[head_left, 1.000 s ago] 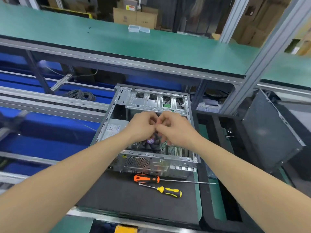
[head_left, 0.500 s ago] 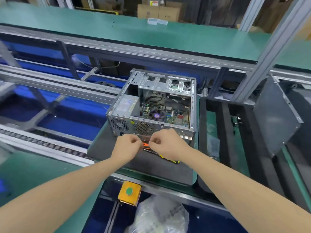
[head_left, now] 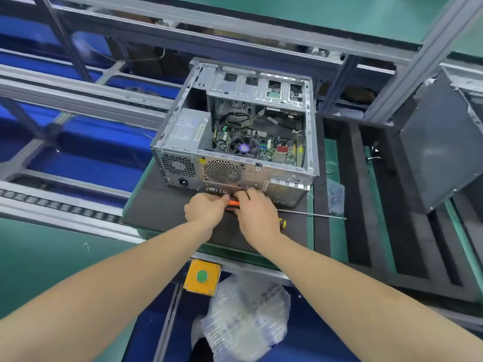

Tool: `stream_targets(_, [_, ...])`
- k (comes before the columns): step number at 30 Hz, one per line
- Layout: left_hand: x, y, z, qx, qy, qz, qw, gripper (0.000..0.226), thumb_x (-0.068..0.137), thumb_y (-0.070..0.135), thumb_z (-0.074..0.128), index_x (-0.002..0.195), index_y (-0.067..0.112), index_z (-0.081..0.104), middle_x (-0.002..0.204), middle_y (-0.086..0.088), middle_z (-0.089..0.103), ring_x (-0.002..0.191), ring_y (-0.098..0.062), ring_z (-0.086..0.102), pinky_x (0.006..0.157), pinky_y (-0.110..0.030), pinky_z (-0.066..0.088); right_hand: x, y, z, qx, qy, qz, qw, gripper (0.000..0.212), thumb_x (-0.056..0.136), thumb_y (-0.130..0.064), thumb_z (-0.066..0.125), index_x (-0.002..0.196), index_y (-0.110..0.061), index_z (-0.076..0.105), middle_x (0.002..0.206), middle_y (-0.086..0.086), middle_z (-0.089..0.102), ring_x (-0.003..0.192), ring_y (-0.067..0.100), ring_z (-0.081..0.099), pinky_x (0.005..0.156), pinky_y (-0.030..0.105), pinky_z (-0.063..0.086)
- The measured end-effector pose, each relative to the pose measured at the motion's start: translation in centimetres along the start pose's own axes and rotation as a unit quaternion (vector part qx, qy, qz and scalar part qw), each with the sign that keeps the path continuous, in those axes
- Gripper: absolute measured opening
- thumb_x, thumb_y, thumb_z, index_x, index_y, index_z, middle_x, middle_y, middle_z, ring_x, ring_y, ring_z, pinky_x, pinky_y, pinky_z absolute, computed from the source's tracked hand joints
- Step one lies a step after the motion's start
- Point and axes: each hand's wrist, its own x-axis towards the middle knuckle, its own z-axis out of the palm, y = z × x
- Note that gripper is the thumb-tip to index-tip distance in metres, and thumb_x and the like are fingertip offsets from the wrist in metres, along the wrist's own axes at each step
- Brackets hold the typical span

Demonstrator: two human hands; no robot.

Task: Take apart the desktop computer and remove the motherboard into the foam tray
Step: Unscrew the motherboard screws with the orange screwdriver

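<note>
I saw both hands meet just in front of the open computer case, which sat on a dark foam mat. My left hand and right hand curled over an orange-handled screwdriver; I could not tell whether either gripped it. The motherboard was inside the case. The foam tray lay just right.

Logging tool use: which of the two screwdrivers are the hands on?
The orange-handled screwdriver; both hands meet over its handle. The yellow-handled one lies nearer the person, mostly hidden under the right wrist.
</note>
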Motion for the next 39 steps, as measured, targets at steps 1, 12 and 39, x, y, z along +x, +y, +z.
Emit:
stream_targets(1, [0.0,0.0,-0.1,-0.015,-0.009,-0.002,1.0,0.027,0.092,0.046,0.071,0.107,0.025,0.078,0.115,-0.004,0.073,0.119,-0.03,0.058,0.105,-0.046,0.049,-0.1,-0.1,0.2,-0.018,0.007,0.001,1.0,0.03,0.094,-0.02,0.072,0.122,-0.017,0.064,0.12,0.008,0.063,0.108,0.032,0.061,0.086,0.042,0.049])
stream_targets(12, [-2.1,0.8,-2.8,-0.374,-0.121,-0.003,0.919,0.04,0.088,-0.001,0.042,0.071,0.009,0.077,0.082,-0.015,0.074,0.081,-0.038,0.07,0.074,-0.045,0.062,-3.3,-1.0,-2.8,0.014,0.103,-0.093,0.99,0.051,0.088,-0.009,0.076,0.135,-0.018,0.058,0.102,0.009,0.062,0.091,0.032,0.057,0.065,0.041,0.051])
stream_targets(39, [2.3,23.8,-11.7,-0.061,-0.057,0.55,0.831,0.033,0.089,0.014,0.051,0.069,0.04,0.05,0.063,0.035,0.061,0.061,0.016,0.054,0.055,-0.002,0.037,14.4,-5.2,-29.7,0.344,0.268,-0.172,0.883,0.041,0.104,-0.014,0.052,0.142,-0.012,0.04,0.104,-0.002,0.06,0.089,0.028,0.069,0.082,0.048,0.056])
